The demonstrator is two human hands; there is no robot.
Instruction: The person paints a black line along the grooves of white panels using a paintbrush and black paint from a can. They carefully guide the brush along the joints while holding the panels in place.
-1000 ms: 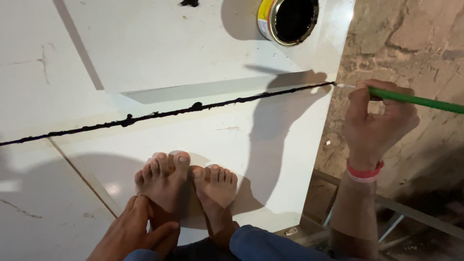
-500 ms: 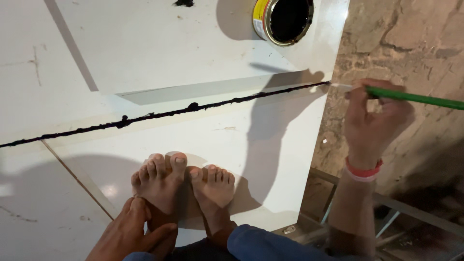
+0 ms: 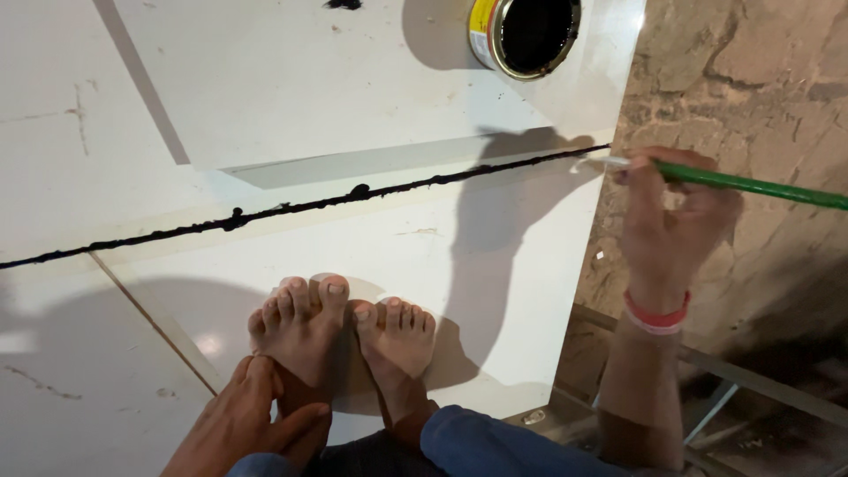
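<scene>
Your right hand [image 3: 676, 225] is clamped around a thin green-handled brush [image 3: 751, 184], fingers pinched near its pale front end, whose tip sits at the right-hand end of the long black bead of sealant [image 3: 291, 208] that runs along the joint between the white slabs of the surface [image 3: 495, 265]. Your left hand [image 3: 252, 424] rests with fingers loosely together on your bare left foot [image 3: 300, 331], on the near side of that black line. An open round tin with dark contents and a yellow label [image 3: 526, 34] stands on the far side of the line, near its right end.
</scene>
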